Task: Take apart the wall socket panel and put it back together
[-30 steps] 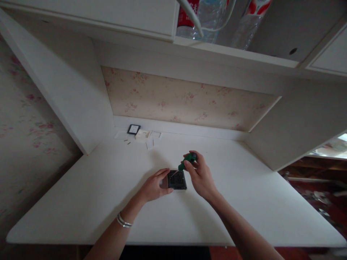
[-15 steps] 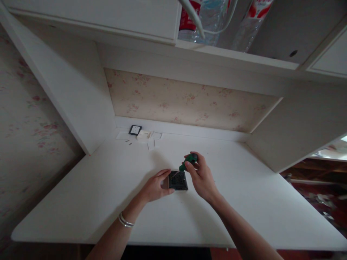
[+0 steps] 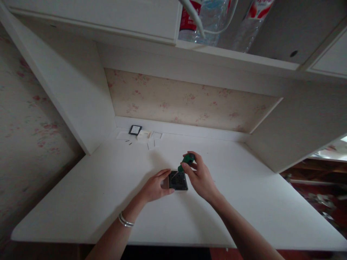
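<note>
A square black socket panel (image 3: 179, 183), seemingly with its back up, lies on the white desk. My left hand (image 3: 157, 186) grips its left side, thumb at the near edge and fingers at the far edge. In my right hand (image 3: 199, 173) is a screwdriver (image 3: 185, 161) with a green and black handle, tilted so that its thin shaft points down to the left. The tip meets the left part of the panel; whether it sits in a screw is too small to tell.
At the back left of the desk (image 3: 108, 209) lie a black-framed white socket plate (image 3: 135, 130), a white box-like part (image 3: 144, 135), thin frame pieces and small dark screws. Overhead, a shelf (image 3: 238, 56) holds plastic bottles (image 3: 189, 18) and a hanging white cable (image 3: 194, 17).
My right hand has shifted the screwdriver handle slightly left, and its fingers have turned a little around it. My left hand and the socket panel stay put.
</note>
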Demonstrator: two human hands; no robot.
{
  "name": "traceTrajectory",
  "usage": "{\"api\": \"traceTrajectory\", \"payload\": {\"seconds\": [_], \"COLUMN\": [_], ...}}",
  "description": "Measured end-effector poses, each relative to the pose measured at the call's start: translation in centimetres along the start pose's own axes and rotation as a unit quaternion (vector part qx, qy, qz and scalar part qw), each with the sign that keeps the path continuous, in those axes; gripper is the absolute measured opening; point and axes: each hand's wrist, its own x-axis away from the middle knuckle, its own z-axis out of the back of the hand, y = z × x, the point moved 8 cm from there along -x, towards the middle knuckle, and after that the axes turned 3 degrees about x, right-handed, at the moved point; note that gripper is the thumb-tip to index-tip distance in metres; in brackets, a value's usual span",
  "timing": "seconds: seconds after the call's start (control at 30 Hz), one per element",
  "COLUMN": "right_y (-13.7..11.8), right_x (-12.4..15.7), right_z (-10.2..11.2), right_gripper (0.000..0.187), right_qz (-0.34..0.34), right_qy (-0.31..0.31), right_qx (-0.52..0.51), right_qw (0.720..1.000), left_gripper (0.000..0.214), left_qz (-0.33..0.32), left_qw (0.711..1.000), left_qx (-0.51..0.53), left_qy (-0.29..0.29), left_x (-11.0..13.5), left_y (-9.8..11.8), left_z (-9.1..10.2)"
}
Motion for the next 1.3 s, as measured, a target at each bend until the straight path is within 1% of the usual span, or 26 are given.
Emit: {"api": "traceTrajectory", "payload": {"seconds": [0.07,0.13,0.23,0.33,0.43,0.5,0.57,0.63,0.7,0.77,0.83,0.93,1.0,1.07,1.13,1.2,1.23,1.3], "right_y": [-1.7,-4.0,-7.0,-8.9,-9.6,-9.6,-9.5,-9.2,-8.8,-8.4,-8.4,-8.5,-8.5,-8.6,-8.9,-9.0,-8.9,-8.8], "right_x": [-0.4,-0.8,-1.4,-2.1,-3.1,-3.7,-3.9,-4.0,-4.3,-4.8,-5.3,-5.3,-5.2,-5.4,-5.3,-5.0,-4.9,-5.0], "right_z": [-0.2,-1.0,-2.5,-3.8,-4.5,-4.7,-5.0,-5.3,-5.3,-5.0,-4.7,-4.9,-5.0,-4.8,-4.8,-5.0,-5.0,-4.7], "right_gripper": [0.046,0.044,0.041,0.041,0.034,0.034,0.032,0.032,0.035,0.033,0.038,0.04,0.038,0.038,0.043,0.042,0.04,0.037], "right_qz": [0.048,0.116,0.198,0.245,0.251,0.252,0.262,0.267,0.255,0.232,0.219,0.216,0.209,0.206,0.211,0.215,0.212,0.204], "right_qy": [-0.026,-0.075,-0.164,-0.228,-0.248,-0.25,-0.267,-0.297,-0.314,-0.307,-0.295,-0.321,-0.332,-0.317,-0.315,-0.342,-0.348,-0.336], "right_qx": [0.067,0.153,0.278,0.383,0.476,0.51,0.51,0.492,0.497,0.533,0.557,0.533,0.536,0.557,0.549,0.523,0.523,0.549], "right_qw": [0.996,0.978,0.926,0.861,0.806,0.783,0.774,0.773,0.768,0.753,0.745,0.753,0.747,0.739,0.745,0.751,0.748,0.738], "left_gripper": [0.073,0.074,0.073,0.07,0.07,0.071,0.072,0.073,0.074,0.074,0.074,0.074,0.075,0.076,0.076,0.076,0.076,0.076], "left_qz": [0.001,0.001,-0.004,0.001,0.009,0.011,0.011,0.006,0.005,0.005,0.007,0.009,0.01,0.012,0.013,0.012,0.01,0.006], "left_qw": [1.0,1.0,1.0,1.0,1.0,1.0,1.0,1.0,1.0,1.0,1.0,1.0,1.0,1.0,1.0,1.0,1.0,1.0], "left_qx": [-0.004,-0.007,-0.006,-0.005,-0.005,-0.004,0.001,0.005,0.007,0.008,0.007,0.002,-0.002,-0.007,-0.012,-0.016,-0.019,-0.023], "left_qy": [0.001,0.0,0.001,0.003,-0.001,-0.003,-0.004,-0.004,-0.001,0.005,0.008,0.006,0.005,0.005,0.007,0.007,0.007,0.006], "left_x": [0.0,-0.1,-0.2,-0.2,-0.2,-0.2,-0.1,-0.1,-0.1,0.0,0.0,0.1,0.1,0.1,0.1,0.1,0.1,0.1], "left_y": [-0.1,-0.2,0.1,0.4,0.4,0.4,0.3,0.2,0.1,0.0,-0.1,-0.3,-0.4,-0.5,-0.6,-0.6,-0.6,-0.5], "left_z": [0.0,-0.1,-0.1,0.0,0.1,0.1,0.2,0.2,0.2,0.2,0.2,0.1,0.0,0.0,0.0,0.0,0.0,0.0]}}
